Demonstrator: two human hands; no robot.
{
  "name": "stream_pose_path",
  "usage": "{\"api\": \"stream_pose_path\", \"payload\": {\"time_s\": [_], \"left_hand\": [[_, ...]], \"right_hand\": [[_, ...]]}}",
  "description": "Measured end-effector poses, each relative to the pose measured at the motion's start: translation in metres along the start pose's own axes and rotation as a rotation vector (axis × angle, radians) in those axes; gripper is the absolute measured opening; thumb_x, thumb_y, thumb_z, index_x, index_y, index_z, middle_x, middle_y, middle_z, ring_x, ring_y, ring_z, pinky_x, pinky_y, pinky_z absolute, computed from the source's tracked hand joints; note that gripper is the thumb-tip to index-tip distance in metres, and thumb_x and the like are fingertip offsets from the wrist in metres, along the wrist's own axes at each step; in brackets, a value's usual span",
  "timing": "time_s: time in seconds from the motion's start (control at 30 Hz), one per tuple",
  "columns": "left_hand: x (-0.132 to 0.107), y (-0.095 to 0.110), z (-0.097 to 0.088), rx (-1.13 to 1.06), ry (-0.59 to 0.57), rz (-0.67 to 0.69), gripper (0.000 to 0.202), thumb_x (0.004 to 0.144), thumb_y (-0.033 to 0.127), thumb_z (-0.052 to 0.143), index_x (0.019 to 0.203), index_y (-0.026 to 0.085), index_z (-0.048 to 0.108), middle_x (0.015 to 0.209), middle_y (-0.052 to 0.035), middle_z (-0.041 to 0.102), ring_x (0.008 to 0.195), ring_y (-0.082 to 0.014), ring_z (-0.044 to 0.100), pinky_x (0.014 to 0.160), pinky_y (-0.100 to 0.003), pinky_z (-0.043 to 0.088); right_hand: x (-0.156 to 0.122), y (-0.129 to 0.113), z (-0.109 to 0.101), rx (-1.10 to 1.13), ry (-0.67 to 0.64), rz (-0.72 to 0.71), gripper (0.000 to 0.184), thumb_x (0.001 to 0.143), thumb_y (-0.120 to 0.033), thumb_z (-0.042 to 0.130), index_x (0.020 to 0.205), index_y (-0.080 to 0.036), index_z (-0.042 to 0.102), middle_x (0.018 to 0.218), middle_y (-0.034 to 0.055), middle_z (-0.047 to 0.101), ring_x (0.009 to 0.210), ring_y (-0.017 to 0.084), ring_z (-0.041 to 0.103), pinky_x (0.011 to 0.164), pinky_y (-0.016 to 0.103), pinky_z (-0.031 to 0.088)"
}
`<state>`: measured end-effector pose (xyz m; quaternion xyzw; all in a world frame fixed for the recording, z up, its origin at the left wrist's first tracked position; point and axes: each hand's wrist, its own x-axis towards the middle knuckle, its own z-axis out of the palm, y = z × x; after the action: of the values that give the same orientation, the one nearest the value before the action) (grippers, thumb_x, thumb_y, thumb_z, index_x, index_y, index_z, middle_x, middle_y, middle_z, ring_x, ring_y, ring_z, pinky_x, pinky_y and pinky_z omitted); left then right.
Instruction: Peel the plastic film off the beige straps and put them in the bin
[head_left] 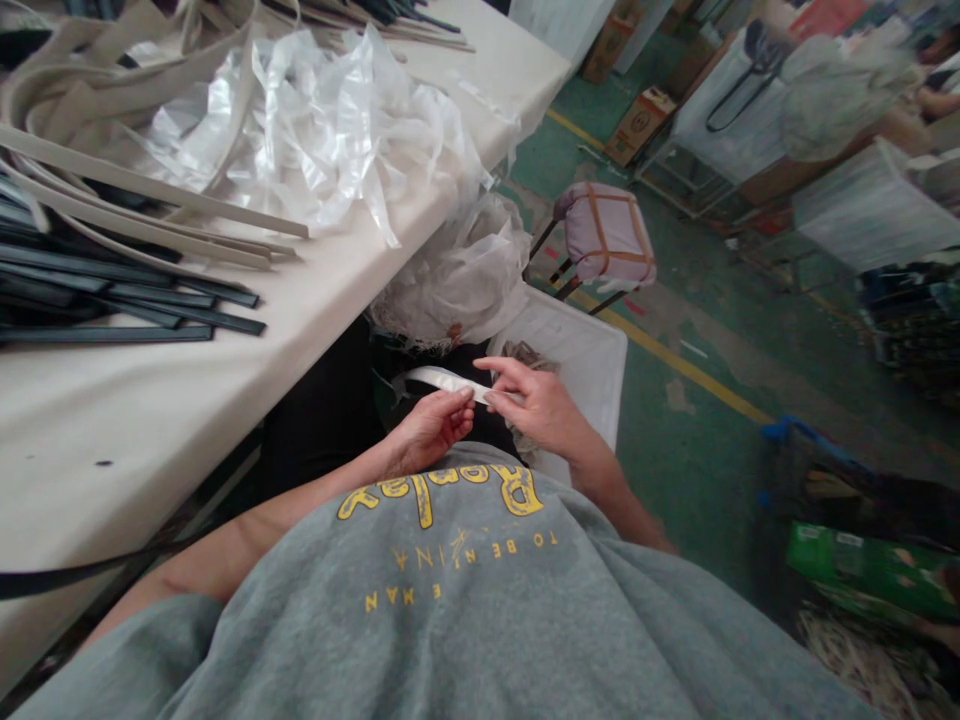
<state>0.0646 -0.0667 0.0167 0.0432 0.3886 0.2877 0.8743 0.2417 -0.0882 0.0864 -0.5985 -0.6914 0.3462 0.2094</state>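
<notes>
Above my lap, a narrow pale strip (442, 379) runs between my two hands, its far end curving away to the left. My left hand (431, 428) is closed, with the thumb pressing the strip against curled fingers. At the strip's right end, my right hand (544, 405) pinches it between thumb and a finger, while the index finger stretches out to the left. Whether the strip is a strap or a piece of film I cannot tell. Just beyond the hands sits a clear plastic bag (465, 275), and to the right a white bin (592, 350) with greyish scraps in it.
On the white table (315, 300) at left lie beige straps (150, 195), dark straps (142, 290) and crumpled clear plastic (345, 130). A cushioned stool (609, 232) stands ahead on the green floor. Cartons (639, 125), loaded carts and a green package (870, 570) are at right.
</notes>
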Motion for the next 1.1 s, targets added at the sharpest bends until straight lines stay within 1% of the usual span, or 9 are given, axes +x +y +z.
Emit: {"api": "stream_pose_path", "payload": {"time_s": [0.07,0.13,0.3,0.53,0.73,0.87,0.97,1.03,1.1], "left_hand": [[0.000,0.000,0.000,0.016,0.008,-0.004,0.013,0.088,0.013,0.071,0.077,0.011,0.065,0.066,-0.0001,0.064,0.054,-0.0056,0.061,0.054,-0.015,0.053],[0.001,0.005,-0.002,0.015,0.034,0.023,0.013,0.086,0.014,0.074,0.077,0.011,0.065,0.066,0.0003,0.065,0.053,-0.0055,0.060,0.053,-0.015,0.053],[0.003,0.019,-0.005,-0.032,0.098,0.104,0.014,0.087,0.013,0.072,0.076,0.012,0.063,0.063,0.0020,0.063,0.051,-0.0045,0.059,0.052,-0.014,0.052],[0.003,0.013,-0.002,0.059,0.041,0.066,0.014,0.085,0.014,0.074,0.076,0.011,0.065,0.065,0.0005,0.065,0.052,-0.0055,0.061,0.053,-0.015,0.053],[0.006,0.025,-0.008,-0.021,0.103,0.139,0.012,0.084,0.014,0.074,0.078,0.013,0.064,0.063,0.0029,0.063,0.051,-0.0046,0.059,0.052,-0.014,0.052],[0.006,0.016,-0.005,0.066,0.034,0.068,0.014,0.083,0.014,0.076,0.077,0.012,0.064,0.066,0.0009,0.065,0.053,-0.0058,0.061,0.054,-0.015,0.053],[0.004,0.014,-0.004,0.093,0.026,0.039,0.012,0.085,0.014,0.073,0.077,0.012,0.065,0.065,0.0001,0.065,0.052,-0.0060,0.061,0.054,-0.015,0.053],[0.003,0.019,-0.005,0.062,0.054,0.063,0.011,0.086,0.014,0.072,0.078,0.012,0.064,0.064,0.0012,0.064,0.051,-0.0057,0.060,0.054,-0.015,0.053],[0.004,0.026,-0.005,0.013,0.080,0.096,0.011,0.087,0.013,0.070,0.078,0.013,0.063,0.063,0.0024,0.063,0.051,-0.0054,0.059,0.053,-0.015,0.052]], "right_hand": [[0.007,0.001,0.011,-0.001,-0.020,0.010,0.039,0.091,-0.022,0.055,0.130,-0.019,0.062,0.080,0.0008,0.072,0.071,0.013,0.064,0.072,0.026,0.045],[0.008,0.003,0.012,0.046,-0.018,0.016,0.041,0.091,-0.023,0.055,0.132,-0.018,0.060,0.079,0.0005,0.071,0.067,0.013,0.062,0.069,0.025,0.045],[-0.003,0.005,-0.012,0.065,0.050,0.042,0.043,0.090,-0.026,0.060,0.132,-0.019,0.060,0.071,-0.0022,0.068,0.061,0.011,0.059,0.065,0.024,0.043],[0.013,0.003,0.011,-0.012,0.013,0.014,0.044,0.090,-0.021,0.056,0.134,-0.019,0.059,0.079,-0.0002,0.071,0.069,0.013,0.061,0.069,0.024,0.043],[-0.006,0.006,-0.019,0.021,0.008,0.049,0.040,0.090,-0.026,0.059,0.130,-0.019,0.062,0.071,-0.0022,0.067,0.062,0.011,0.058,0.065,0.024,0.042],[0.004,0.001,0.002,0.009,0.007,0.069,0.037,0.091,-0.023,0.058,0.128,-0.019,0.063,0.072,-0.0023,0.067,0.064,0.011,0.058,0.066,0.023,0.041],[0.016,-0.001,0.017,-0.023,0.008,0.026,0.038,0.092,-0.022,0.058,0.129,-0.019,0.062,0.078,-0.0011,0.069,0.068,0.011,0.059,0.069,0.024,0.041],[0.015,0.000,0.012,-0.002,-0.011,-0.032,0.033,0.092,-0.023,0.059,0.124,-0.019,0.065,0.084,0.0001,0.070,0.070,0.012,0.060,0.071,0.025,0.043],[0.008,0.001,-0.002,0.063,-0.034,-0.102,0.022,0.091,-0.025,0.061,0.111,-0.018,0.069,0.088,0.0015,0.071,0.074,0.013,0.062,0.073,0.025,0.045]]}}
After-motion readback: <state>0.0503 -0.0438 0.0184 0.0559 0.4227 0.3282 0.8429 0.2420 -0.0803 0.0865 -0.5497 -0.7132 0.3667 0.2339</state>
